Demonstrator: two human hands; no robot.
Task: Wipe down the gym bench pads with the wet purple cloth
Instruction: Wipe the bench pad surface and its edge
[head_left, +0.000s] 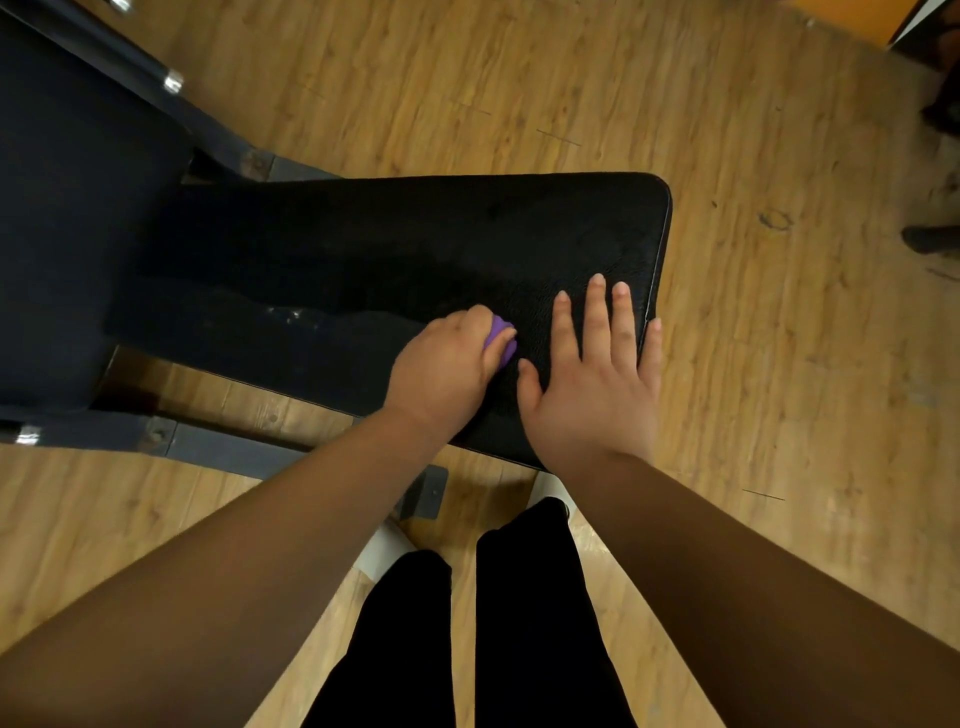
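Fingers of the left hand (441, 364) grasp the purple cloth (502, 336) on the seat pad (415, 244); those of the right hand (592, 379) lie released, flat. The near edge looks wet; the remaining surface and the back pad (67, 208) appear unwiped.

The surface (415, 234) lies bare from its middle to the far edge. On its near right part the left grip (441, 369), curled round the purple cloth (501, 338), and the flat right grip (592, 384) sit just beside each other. At left the back pad (78, 234) and frame bars (218, 447) close it in.
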